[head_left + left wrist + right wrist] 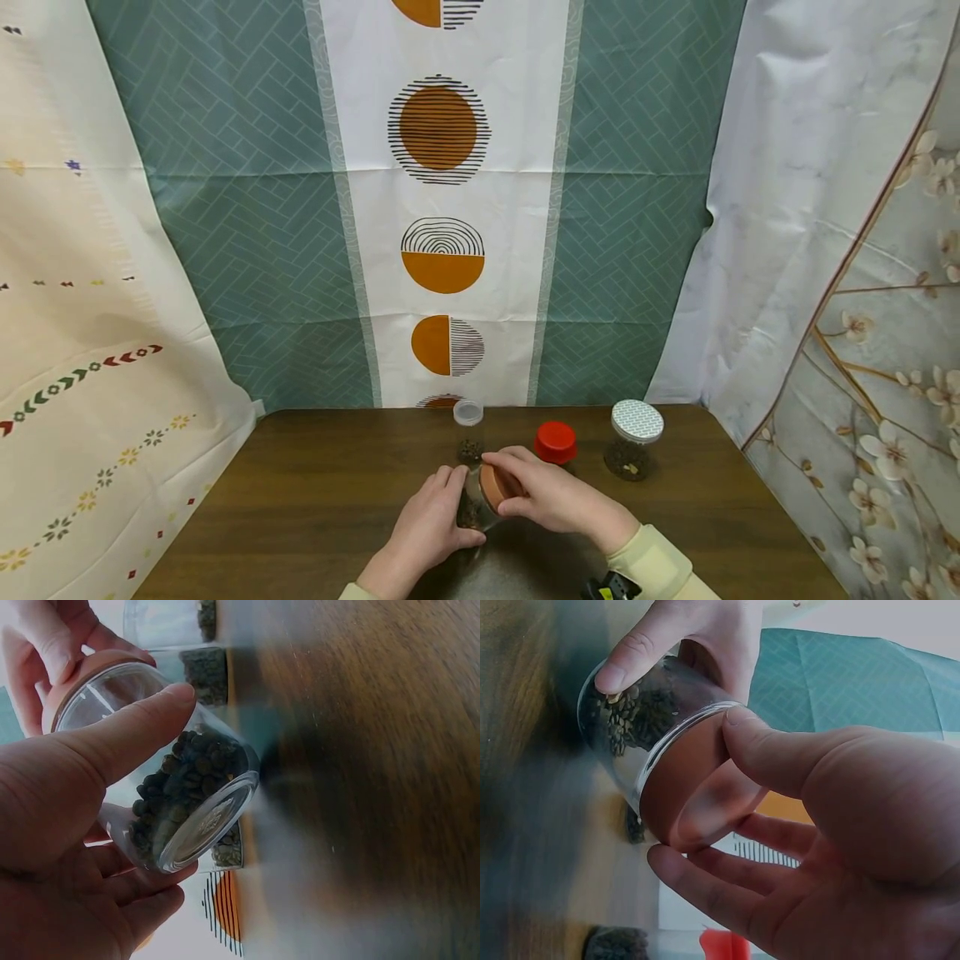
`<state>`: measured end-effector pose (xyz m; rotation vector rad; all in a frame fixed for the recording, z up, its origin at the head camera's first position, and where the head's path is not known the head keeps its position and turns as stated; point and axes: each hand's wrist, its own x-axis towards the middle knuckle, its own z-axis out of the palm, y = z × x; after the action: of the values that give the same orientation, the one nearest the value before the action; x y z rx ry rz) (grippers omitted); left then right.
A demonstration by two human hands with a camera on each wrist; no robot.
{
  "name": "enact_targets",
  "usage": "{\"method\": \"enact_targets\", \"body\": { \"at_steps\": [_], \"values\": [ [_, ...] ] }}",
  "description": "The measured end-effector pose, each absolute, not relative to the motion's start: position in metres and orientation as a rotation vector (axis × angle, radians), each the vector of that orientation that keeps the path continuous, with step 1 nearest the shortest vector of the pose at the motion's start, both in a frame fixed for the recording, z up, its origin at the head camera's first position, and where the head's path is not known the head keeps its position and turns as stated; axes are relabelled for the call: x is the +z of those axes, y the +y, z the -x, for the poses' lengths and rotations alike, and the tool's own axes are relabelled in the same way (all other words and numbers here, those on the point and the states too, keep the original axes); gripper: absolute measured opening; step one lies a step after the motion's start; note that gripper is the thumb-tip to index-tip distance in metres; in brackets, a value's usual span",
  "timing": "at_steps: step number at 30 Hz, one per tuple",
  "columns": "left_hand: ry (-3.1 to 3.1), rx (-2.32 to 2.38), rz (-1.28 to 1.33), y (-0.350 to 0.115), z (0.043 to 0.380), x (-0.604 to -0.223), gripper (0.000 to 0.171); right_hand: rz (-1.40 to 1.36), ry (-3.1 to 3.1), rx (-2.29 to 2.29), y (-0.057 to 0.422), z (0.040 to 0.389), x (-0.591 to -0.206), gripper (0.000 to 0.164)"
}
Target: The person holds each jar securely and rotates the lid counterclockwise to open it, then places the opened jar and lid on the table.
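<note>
I have a glass jar (470, 502) between my two hands, low in the head view near 6 o'clock. It is tilted, its brown-orange lid (686, 769) pointing towards about 2 o'clock and sitting at the mouth. Dark, bean-like pieces (187, 776) lie heaped inside towards the base; whether that base touches the desk (337, 475), I cannot tell.

My left hand (433, 518), at the jar's 8 o'clock, grips the glass, thumb on one side and fingers on the other, parted just to its width. My right hand (546, 492), at 3 o'clock, holds the lid, thumb and fingers curved about its edge and spread only as wide as it.

From the jar, a small clear-capped container (469, 429) stands at 12 o'clock, a red-lidded container (556, 442) at 2, and a wider white-lidded jar (634, 437) beyond that.
</note>
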<state>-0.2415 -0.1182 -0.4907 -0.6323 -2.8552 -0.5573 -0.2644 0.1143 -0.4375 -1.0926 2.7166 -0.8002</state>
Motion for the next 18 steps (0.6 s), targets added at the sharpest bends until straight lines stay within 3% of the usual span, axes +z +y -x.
{"method": "enact_targets", "body": {
  "at_steps": [11,18],
  "values": [
    [-2.873,-0.558,0.621,-0.1181,0.2421,-0.4901,0.097,1.11,2.685,-0.832,0.1159,0.263,-0.4372,0.074],
    [-2.867,-0.545,0.619,-0.1179,0.2415,-0.4918,0.097,0.922,2.79,-0.852,0.1093,0.2638,-0.4359,0.076]
  ]
}}
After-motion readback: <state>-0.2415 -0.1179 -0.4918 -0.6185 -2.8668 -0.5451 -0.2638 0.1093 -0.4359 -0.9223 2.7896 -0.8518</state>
